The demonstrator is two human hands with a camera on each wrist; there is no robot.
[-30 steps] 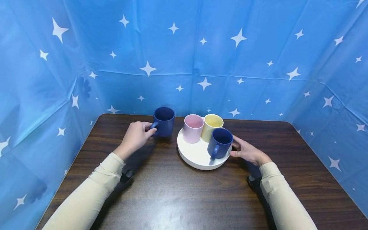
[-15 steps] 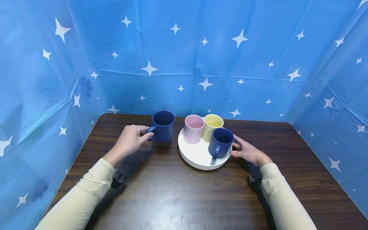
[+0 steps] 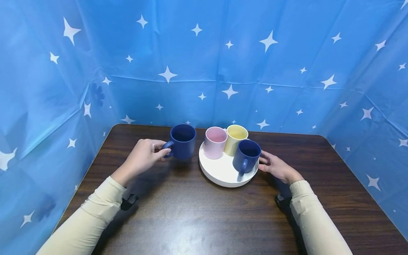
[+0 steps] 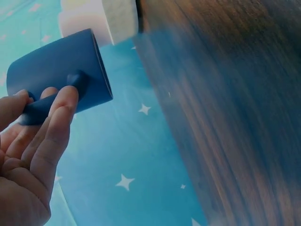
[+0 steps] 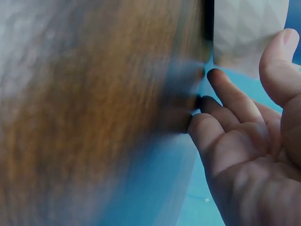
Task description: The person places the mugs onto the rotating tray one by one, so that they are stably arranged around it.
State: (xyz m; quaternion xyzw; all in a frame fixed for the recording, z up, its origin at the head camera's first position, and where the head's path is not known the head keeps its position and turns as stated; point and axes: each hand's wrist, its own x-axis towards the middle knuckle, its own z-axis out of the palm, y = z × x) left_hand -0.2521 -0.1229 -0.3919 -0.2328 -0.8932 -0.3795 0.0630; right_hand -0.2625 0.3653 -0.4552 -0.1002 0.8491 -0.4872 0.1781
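Note:
My left hand (image 3: 141, 157) pinches the handle of a dark blue mug (image 3: 186, 146), left of a round white tray (image 3: 220, 177). In the left wrist view, thumb and fingers close on the handle of this blue mug (image 4: 56, 66). The mug looks upright and raised a little over the table. On the tray stand a pink mug (image 3: 214, 146), a yellow mug (image 3: 235, 136) and a second dark blue mug (image 3: 247, 156). At the tray's right side rests my right hand (image 3: 278, 168), thumb at its faceted wall (image 5: 244, 33), fingers loosely bent, gripping nothing visible.
The dark wooden table (image 3: 204, 219) ends at the back against a blue curtain (image 3: 204, 53) with white stars. That curtain also runs along both sides. Black wrist straps (image 3: 129, 202) sit under the sleeves.
My left hand has drawn the held blue mug slightly toward me. The right hand stays beside the tray, and the mugs on it keep their places. The head view has shifted slightly.

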